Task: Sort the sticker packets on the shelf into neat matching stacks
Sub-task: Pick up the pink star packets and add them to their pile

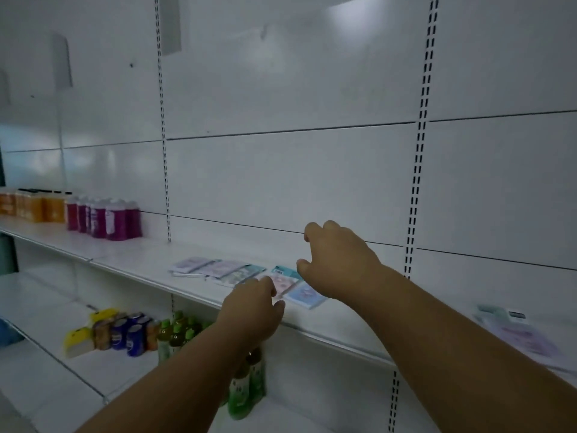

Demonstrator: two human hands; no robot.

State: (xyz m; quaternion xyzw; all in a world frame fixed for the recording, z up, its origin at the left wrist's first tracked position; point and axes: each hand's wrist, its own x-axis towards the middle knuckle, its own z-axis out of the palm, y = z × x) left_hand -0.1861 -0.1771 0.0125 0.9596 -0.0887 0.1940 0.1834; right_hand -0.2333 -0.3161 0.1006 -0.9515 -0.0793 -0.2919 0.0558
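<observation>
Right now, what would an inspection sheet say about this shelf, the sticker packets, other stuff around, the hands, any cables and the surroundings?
Surface: white shelf, its back panel bare.
Job's things: sticker packets lying in an overlapping row; a blue packet at its right end; more packets lie far right, blurred.
Clutter: purple bottles and orange containers at the shelf's left end.
Hands: left hand at the shelf's front edge by the row, grip unclear; right hand above the row, fingers loosely curled, holding nothing.
Cables: nothing seen.
Surroundings: lower shelf with cans and green bottles; dim light.
</observation>
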